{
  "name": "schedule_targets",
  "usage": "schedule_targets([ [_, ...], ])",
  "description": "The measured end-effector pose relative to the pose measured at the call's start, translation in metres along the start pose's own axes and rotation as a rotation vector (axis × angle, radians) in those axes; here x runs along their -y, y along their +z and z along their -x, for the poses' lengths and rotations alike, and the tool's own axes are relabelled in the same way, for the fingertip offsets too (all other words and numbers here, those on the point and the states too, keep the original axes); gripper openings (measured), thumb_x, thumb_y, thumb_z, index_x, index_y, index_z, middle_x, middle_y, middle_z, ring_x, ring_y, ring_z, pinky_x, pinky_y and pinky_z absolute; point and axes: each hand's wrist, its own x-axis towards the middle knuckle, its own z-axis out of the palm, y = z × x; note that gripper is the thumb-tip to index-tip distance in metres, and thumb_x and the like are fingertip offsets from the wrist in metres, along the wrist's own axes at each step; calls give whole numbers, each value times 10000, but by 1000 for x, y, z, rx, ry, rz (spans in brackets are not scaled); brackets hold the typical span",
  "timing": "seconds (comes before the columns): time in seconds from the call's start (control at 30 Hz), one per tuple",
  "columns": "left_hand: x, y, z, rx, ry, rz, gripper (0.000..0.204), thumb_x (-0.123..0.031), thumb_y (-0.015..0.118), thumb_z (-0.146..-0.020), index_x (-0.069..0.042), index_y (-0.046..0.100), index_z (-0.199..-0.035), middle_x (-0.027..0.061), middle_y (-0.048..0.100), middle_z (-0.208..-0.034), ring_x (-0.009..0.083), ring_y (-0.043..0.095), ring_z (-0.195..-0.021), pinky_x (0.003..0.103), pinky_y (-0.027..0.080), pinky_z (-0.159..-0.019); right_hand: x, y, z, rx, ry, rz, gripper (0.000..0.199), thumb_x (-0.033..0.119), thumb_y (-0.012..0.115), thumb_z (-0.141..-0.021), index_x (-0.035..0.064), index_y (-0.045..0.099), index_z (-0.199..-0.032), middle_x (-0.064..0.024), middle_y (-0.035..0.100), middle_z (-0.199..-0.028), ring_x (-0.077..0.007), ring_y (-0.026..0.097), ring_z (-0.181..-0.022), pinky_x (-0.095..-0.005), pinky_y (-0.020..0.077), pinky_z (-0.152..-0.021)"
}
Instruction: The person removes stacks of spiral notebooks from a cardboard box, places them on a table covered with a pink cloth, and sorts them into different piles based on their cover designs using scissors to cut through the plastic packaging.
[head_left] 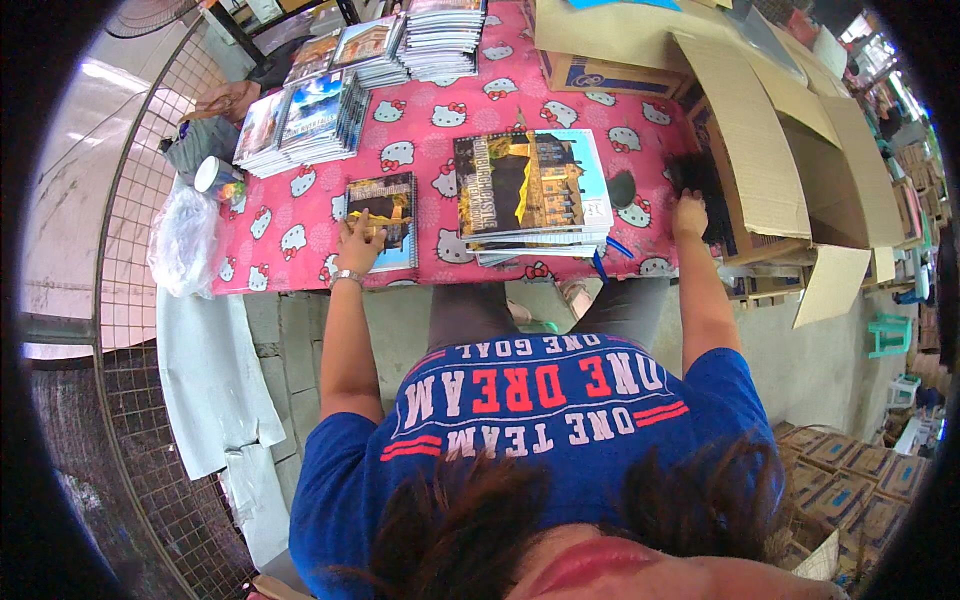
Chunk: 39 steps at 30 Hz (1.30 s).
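My left hand (358, 246) lies with its fingers spread on a spiral-bound notebook (396, 206) near the table's front edge. That notebook has a dark and yellow picture cover, with its coil along the right side. To its right is a stack of similar notebooks (530, 185), the top one showing a castle-like building and blue sky. At the table's right side, my right hand (690, 215) has its fingers curled at a dark, bristly bundle (712, 195) beside a cardboard box. What exactly the bundle is made of cannot be made out.
Several notebook piles (318, 110) stand at the table's far left, on a pink patterned cloth (440, 125). A white cup (215, 176) and a clear plastic bag (185, 245) are at the left edge. Open cardboard boxes (745, 130) line the right. Blue strips (600, 262) hang by the stack.
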Motion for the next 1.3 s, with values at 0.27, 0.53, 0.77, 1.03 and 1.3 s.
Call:
schedule_targets([
  [0.27,-74,-41,-13,-233,280,78,454,-400,602,-892,-135,595,-1261,191,415,-1441,427,366,-1331,524,299,-1092,-18,-9,-33,-104,24,-91,202,170,542,-852,35,652,-953,-193,667,-936,-380,654,-905,-464,536,-803],
  [0.53,-325,-99,11,33,940,161,278,-206,639,-873,-43,669,-1097,181,675,-1042,328,624,-1024,424,481,-877,26,-80,-37,-323,-155,-697,298,187,511,-879,10,662,-1065,-197,668,-1072,-363,633,-1007,-437,493,-883],
  [0.77,-325,-86,4,93,843,256,269,-165,702,-815,-9,682,-1033,207,683,-914,357,658,-853,424,499,-763,50,-146,19,-120,-49,-907,315,244,581,-897,31,655,-1117,-198,672,-1067,-351,644,-1018,-389,499,-878],
  [1.03,-319,-79,17,-60,835,389,302,-159,743,-779,-31,701,-1049,186,696,-952,335,669,-879,382,510,-800,77,-151,52,-152,-17,-1096,286,160,600,-889,37,658,-1141,-189,694,-998,-297,683,-927,-352,516,-821],
  [1.3,-313,-73,9,-13,886,758,243,-37,706,-787,-35,674,-1028,68,705,-1030,174,643,-979,322,470,-885,84,-192,55,-56,10,-1425,300,167,576,-928,43,648,-1192,0,671,-900,-63,522,-651,-230,435,-593],
])
